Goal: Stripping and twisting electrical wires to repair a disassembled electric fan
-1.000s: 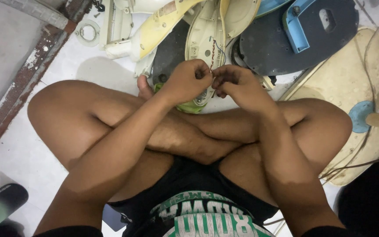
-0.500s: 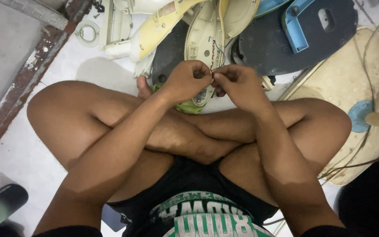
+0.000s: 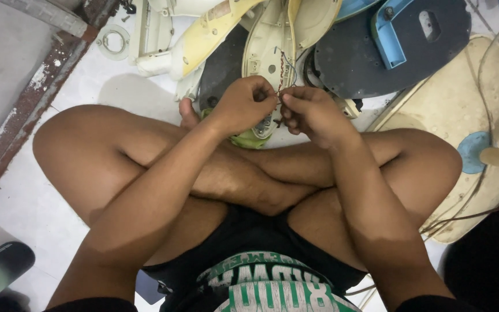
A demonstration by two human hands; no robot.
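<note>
I sit cross-legged on a white floor. My left hand (image 3: 244, 106) and my right hand (image 3: 312, 112) meet in front of my shins, fingertips pinched together on thin red and white wires (image 3: 282, 68). The wires run up into a cream plastic housing (image 3: 271, 40) lying just beyond my hands. A green object (image 3: 248, 139) lies under my left hand, mostly hidden.
Cream and yellow plastic shells (image 3: 203, 34) are piled ahead. A dark round base with a blue bracket (image 3: 397, 37) lies at the upper right. A beige round base (image 3: 480, 115) with cables sits at the right. A rusty metal frame (image 3: 27, 104) runs along the left.
My hands have stayed together on the wires, shifting only slightly; the fingers have worked a little closer at the pinch point.
</note>
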